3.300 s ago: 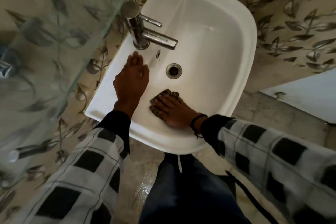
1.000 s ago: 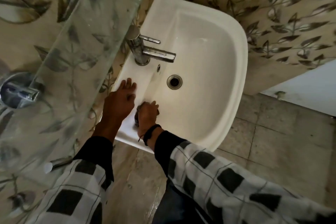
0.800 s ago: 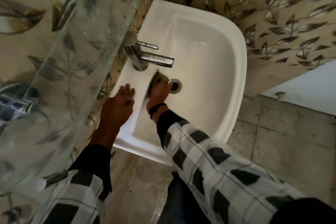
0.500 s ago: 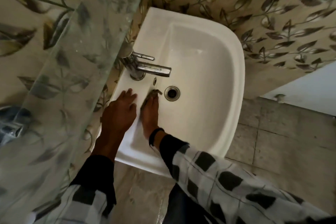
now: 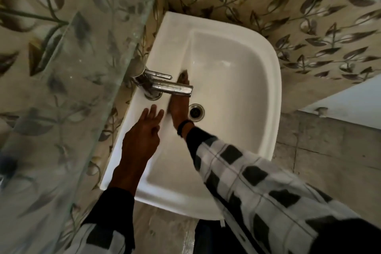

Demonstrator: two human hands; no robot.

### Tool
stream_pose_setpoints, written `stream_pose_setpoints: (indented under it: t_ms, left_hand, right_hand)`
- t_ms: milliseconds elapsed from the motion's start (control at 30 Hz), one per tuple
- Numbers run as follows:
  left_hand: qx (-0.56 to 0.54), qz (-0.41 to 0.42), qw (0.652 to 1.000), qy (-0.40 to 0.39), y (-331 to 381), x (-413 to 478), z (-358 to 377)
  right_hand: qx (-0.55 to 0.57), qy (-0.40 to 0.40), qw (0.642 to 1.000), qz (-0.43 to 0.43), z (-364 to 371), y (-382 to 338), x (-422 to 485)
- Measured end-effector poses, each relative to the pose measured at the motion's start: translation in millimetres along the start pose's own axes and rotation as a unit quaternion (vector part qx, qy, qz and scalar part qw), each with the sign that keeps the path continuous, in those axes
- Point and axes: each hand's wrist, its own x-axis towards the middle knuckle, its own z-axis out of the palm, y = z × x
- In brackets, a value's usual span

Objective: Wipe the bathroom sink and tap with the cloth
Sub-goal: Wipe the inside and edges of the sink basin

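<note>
A white sink (image 5: 266,93) hangs on a leaf-patterned wall. Its chrome tap (image 5: 165,86) stands on the left ledge, spout reaching over the basin. My right hand (image 5: 179,107) lies flat inside the basin under the spout, pressing a dark cloth (image 5: 184,74) whose edge shows beyond my fingertips. Most of the cloth is hidden beneath the hand and spout. My left hand (image 5: 142,136) rests flat on the sink's left ledge, fingers spread, just short of the tap base. The drain (image 5: 196,111) sits right beside my right wrist.
A glass shelf (image 5: 99,33) juts out above the sink's left side, partly over the tap's top. Tiled floor (image 5: 329,150) lies to the right, with a white panel (image 5: 350,105) at the far right edge.
My right hand has slid the cloth forward along the basin's left wall, from beside the drain to under the tap spout. My left hand stays on the ledge.
</note>
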Motion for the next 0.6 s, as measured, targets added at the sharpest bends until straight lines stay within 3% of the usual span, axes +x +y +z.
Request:
stream_pose_setpoints:
  t_ms: [133, 267, 333, 467, 533, 600]
  left_hand:
    - [-0.06, -0.003, 0.998, -0.001, -3, 4, 0]
    - [-0.049, -0.003, 0.999, -0.002, -4, 5, -4]
    - [-0.065, 0.001, 0.998, -0.006, -2, 4, -4]
    - [-0.09, 0.003, 0.996, -0.007, -3, 3, -3]
    - [-0.086, -0.003, 0.996, -0.001, -3, 3, -4]
    - [-0.085, -0.005, 0.996, -0.006, -4, 4, -6]
  right_hand:
    - [0.002, -0.051, 0.998, -0.035, -5, -12, 0]
    - [0.023, -0.125, 0.992, -0.029, -21, 2, -16]
    - [-0.025, -0.114, 0.993, -0.004, -25, -3, 26]
    - [-0.09, -0.029, 0.99, -0.108, -18, -32, 84]
    - [-0.053, -0.06, 0.986, -0.144, -14, -26, 52]
    - [-0.009, -0.102, 0.988, -0.117, -15, -10, 9]
